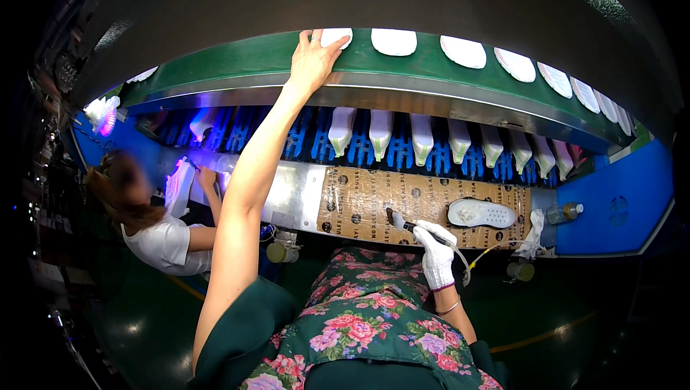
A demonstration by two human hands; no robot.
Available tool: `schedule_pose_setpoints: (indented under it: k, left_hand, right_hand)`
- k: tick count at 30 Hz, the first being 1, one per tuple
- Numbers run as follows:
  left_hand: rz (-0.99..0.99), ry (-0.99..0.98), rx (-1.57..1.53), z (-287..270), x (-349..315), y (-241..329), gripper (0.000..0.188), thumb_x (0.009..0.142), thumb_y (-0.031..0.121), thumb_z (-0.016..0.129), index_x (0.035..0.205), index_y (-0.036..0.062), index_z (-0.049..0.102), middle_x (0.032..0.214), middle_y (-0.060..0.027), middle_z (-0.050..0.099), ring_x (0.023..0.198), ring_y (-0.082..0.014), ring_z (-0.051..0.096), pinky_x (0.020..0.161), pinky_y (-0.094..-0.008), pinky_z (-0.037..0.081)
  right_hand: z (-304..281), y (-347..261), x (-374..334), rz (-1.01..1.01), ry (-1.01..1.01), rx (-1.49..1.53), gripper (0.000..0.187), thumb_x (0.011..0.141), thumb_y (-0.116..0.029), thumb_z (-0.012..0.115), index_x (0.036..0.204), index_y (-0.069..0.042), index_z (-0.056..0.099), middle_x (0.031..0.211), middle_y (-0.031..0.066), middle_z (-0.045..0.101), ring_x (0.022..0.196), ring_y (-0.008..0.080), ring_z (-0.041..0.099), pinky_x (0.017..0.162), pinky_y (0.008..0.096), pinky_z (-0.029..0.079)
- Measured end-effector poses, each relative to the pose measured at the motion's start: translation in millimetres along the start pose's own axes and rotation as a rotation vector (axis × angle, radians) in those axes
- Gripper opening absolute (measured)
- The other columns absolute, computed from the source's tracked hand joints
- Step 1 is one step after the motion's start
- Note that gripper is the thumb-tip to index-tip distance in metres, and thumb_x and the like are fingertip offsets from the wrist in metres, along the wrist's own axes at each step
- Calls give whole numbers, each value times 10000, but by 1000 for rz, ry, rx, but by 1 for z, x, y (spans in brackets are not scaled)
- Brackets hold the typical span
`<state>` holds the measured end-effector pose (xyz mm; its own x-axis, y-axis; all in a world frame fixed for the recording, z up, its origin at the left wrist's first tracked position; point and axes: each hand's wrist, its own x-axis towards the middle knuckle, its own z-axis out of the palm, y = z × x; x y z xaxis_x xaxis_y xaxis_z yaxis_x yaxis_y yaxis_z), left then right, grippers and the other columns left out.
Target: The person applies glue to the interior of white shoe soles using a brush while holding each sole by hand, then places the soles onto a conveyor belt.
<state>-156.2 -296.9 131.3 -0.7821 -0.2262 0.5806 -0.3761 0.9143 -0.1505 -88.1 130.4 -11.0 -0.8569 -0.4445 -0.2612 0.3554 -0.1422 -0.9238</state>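
Observation:
My bare left hand reaches far forward to the green conveyor belt. Its fingers and thumb are around a white shoe sole, partly hidden by the hand and the dark cover above. In a white knit glove, my right hand grips a brush, bristles pointing left over the cardboard-covered ledge. A thin tube runs from near this hand toward the right. On the ledge to its right lies a pale sole-shaped piece with small holes and white material at one end.
More white soles lie spaced along the belt. Below it, white shoe uppers hang toe-down among blue holders. A co-worker sits at left, near a lit shoe. At right are a bottle, a white cloth and a blue panel.

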Motion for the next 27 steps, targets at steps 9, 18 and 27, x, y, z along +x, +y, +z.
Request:
schedule_pose_setpoints:
  k: [9, 18, 27]
  left_hand:
    - [-132, -67, -116, -2, 0, 4, 331, 897, 231, 644, 1217, 303, 686, 1381, -133, 470, 1229, -411, 455, 935, -491, 527]
    - [-206, -77, -233, -8, 1, 8, 287, 879, 262, 689, 1161, 304, 729, 1439, -154, 453, 1254, -364, 473, 991, -478, 485]
    - [-260, -49, -333, -7, 1, 8, 269, 825, 276, 749, 1094, 274, 763, 1441, -142, 460, 1263, -341, 475, 998, -463, 478]
  right_hand:
    - [-3, 2, -2, -1, 6, -6, 216, 796, 75, 710, 1010, 50, 720, 922, 93, 718, 789, 142, 665, 733, 251, 537]
    - [-7, 4, -3, 7, 11, 30, 214, 797, 73, 710, 1010, 49, 720, 926, 92, 718, 796, 139, 665, 734, 249, 533]
    - [-6, 0, -5, 21, 20, 39, 216, 793, 74, 713, 1008, 50, 721, 940, 100, 720, 825, 147, 672, 755, 254, 548]
